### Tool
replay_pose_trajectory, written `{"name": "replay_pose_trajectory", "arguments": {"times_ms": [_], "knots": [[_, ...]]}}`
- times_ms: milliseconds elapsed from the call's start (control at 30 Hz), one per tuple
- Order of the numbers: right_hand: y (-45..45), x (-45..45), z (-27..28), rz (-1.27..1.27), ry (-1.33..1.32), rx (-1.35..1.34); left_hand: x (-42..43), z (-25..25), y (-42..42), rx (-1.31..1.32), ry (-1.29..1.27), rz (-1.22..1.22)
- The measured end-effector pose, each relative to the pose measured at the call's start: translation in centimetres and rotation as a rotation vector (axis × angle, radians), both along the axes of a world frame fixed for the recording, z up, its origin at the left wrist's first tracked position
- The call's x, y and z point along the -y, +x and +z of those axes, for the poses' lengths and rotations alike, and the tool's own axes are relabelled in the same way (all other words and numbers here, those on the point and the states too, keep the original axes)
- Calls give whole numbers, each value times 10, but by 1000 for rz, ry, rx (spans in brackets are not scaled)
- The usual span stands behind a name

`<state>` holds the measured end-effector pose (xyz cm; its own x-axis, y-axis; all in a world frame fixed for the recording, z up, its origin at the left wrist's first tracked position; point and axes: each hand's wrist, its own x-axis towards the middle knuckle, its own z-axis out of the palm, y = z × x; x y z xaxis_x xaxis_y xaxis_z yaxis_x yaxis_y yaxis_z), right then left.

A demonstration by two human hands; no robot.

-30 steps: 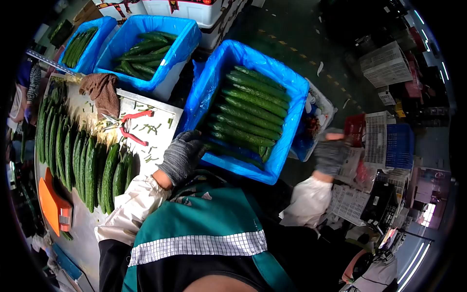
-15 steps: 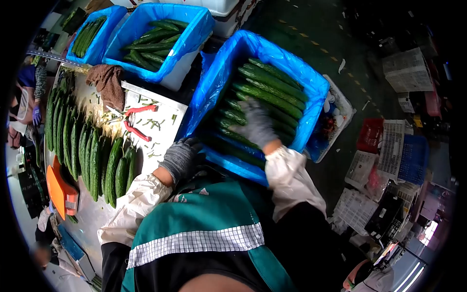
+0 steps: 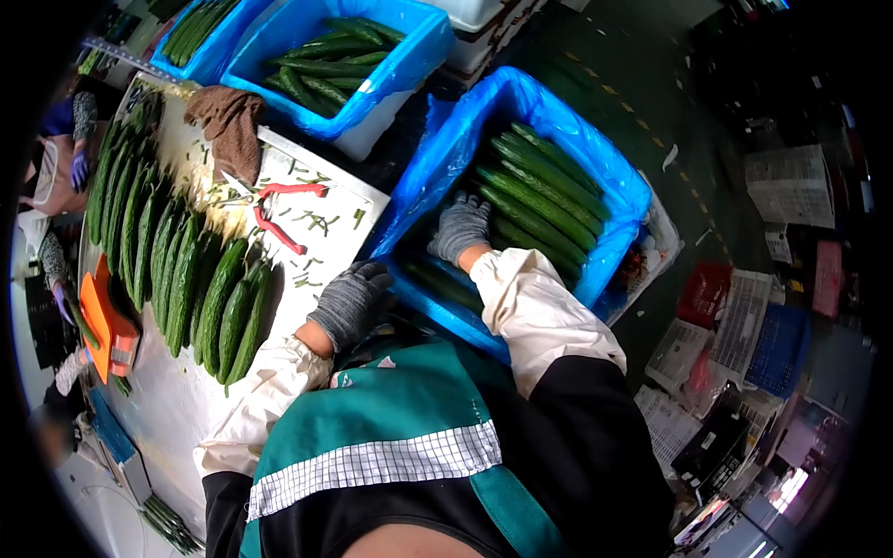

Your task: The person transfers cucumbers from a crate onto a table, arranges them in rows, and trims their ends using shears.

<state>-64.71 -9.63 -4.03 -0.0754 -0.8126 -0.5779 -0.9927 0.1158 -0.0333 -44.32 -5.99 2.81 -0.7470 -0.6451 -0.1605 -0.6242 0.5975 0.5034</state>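
My right hand (image 3: 462, 229), in a grey knit glove, is inside a blue-lined box (image 3: 625, 184) with its fingers apart, touching the left side of the layered cucumbers (image 3: 544, 197). My left hand (image 3: 352, 305), gloved alike, lies by the box's near left corner, fingers extended and holding nothing that I can see. Left of it, red-handled pruning shears (image 3: 282, 219) rest on a white board (image 3: 337, 177) among cut green stem pieces. A long row of cucumbers (image 3: 177, 277) covers the table beyond.
Two more blue-lined boxes, one large (image 3: 244, 74) and one smaller (image 3: 200, 58), hold cucumbers at the back. A brown cloth (image 3: 228, 126) lies beside the board. An orange scale (image 3: 100, 316) stands at left, where co-workers' gloved hands (image 3: 80, 169) show. Crates (image 3: 739, 312) are stacked at right.
My right hand has moved left across the cucumbers toward the box's left side. My left hand stays by the corner. The view has shifted, and a co-worker's hand now holds a cucumber near the scale.
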Motion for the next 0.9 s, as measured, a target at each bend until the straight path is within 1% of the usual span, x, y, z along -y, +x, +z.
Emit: {"name": "replay_pose_trajectory", "arguments": {"times_ms": [33, 100, 233, 367, 433, 467, 500, 567, 600, 633, 700, 767, 833, 900], "knots": [[2, 0, 2, 14, -2, 3, 0, 0, 0, -10, 29, 8], [6, -2, 7, 38, 86, 32, 0, 1, 0, -21, 60, 22], [8, -1, 15, 88, 148, 78, -1, -3, 0, 12, 28, -17], [8, -6, 23, 102, 137, 89, -4, -6, -2, 20, -42, -23], [6, -15, 41, 116, -17, 173, -4, -7, -2, 30, -54, -42], [4, -22, 44, 131, -173, 207, -4, -7, -3, 42, -66, -64], [-1, -28, 49, 130, -169, 201, -4, -6, -4, 36, -63, -65], [-12, -38, 66, 73, -415, 307, -5, -4, -5, 131, -79, -117], [-23, -44, 73, 32, -530, 389, -4, -2, -6, 128, -77, -113], [-34, -49, 81, 37, -526, 389, -4, -1, -7, 176, -76, -139], [-56, -58, 90, 11, -851, 559, -3, -4, -7, 227, -74, -159], [-76, -68, 93, -130, -1013, 707, -2, -7, -6, 256, -51, -170], [-96, -79, 104, -370, -1086, 931, -2, -9, -6, 266, -54, -173], [-124, -86, 131, -281, -1163, 1008, -3, -10, -5, 271, -62, -183]]}}
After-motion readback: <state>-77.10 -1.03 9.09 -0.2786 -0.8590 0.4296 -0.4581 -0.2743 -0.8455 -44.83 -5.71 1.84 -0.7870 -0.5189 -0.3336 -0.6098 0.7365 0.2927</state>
